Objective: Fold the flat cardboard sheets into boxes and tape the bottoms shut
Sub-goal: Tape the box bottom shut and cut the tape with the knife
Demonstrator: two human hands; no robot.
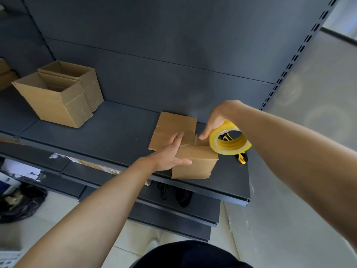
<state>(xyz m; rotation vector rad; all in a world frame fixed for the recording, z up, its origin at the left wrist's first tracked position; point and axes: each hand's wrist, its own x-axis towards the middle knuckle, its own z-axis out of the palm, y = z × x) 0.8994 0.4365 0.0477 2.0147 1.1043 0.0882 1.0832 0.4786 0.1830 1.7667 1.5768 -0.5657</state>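
While the small brown cardboard box [195,163] sat at the near right edge of the dark grey metal shelf [108,128], I had both hands on it. My left hand [170,151] lay flat across its top, fingers straight and close together, pointing toward the far side, with the thumb stretched along the near upper edge. My right hand [218,118] gripped the yellow roll of clear packing tape [213,141], fingers curled over the roll's far rim, and the thumb tip touched the top of the box just right of my left fingertips. The roll stood tilted, touching the box's right upper corner.

Flat brown cardboard panels [173,122] spread out on the far side of the box; I could not tell whether they were its own flaps or a separate sheet.

A yellow utility knife [241,158] lay on the shelf just right of the box, partly hidden by the roll. Well apart, at the far left of the shelf, two open-topped brown cardboard boxes stood touching, one nearer [54,101] and one farther [88,84]. A black plastic bag [21,206] lay on the floor at the near left.
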